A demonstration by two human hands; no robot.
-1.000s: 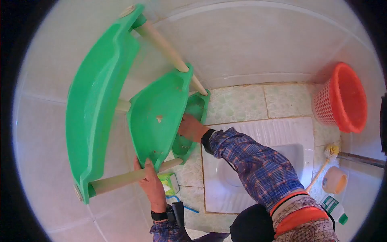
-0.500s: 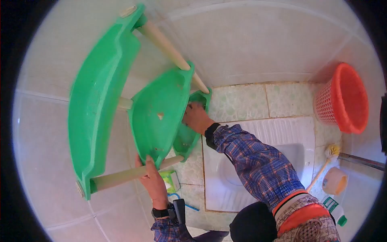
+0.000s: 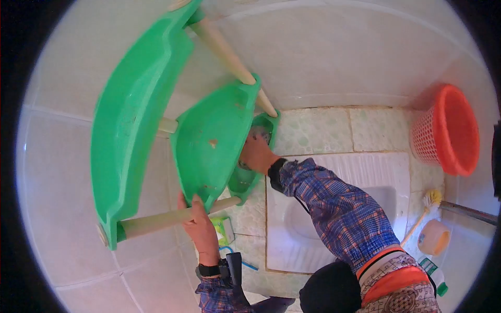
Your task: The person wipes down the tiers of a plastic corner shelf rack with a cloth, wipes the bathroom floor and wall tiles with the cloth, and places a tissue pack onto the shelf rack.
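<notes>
A green plastic corner shelf rack (image 3: 209, 141) with cream posts stands against the tiled walls, its tiers one below another. My left hand (image 3: 202, 229) is closed round the front post by the middle tier's lower corner, thumb on the rim. Bits of dirt dot that middle tier. My right hand (image 3: 257, 155) reaches down into the bottom tier (image 3: 242, 180), its fingers curled. Something greyish shows at the fingertips, too unclear to name. The middle tier's edge hides part of this hand.
A white squat toilet (image 3: 334, 219) is set in the floor beneath my right arm. On the right are a red basket (image 3: 454, 130), a yellow-headed brush (image 3: 432, 198), a pinkish tub (image 3: 434, 237) and a bottle with a green cap (image 3: 442, 288). A green packet (image 3: 223, 230) lies below the rack.
The rack appears slightly farther right and higher in view. My right hand has shifted a little within the bottom tier, and the greyish thing shows more. My left hand keeps its hold.
</notes>
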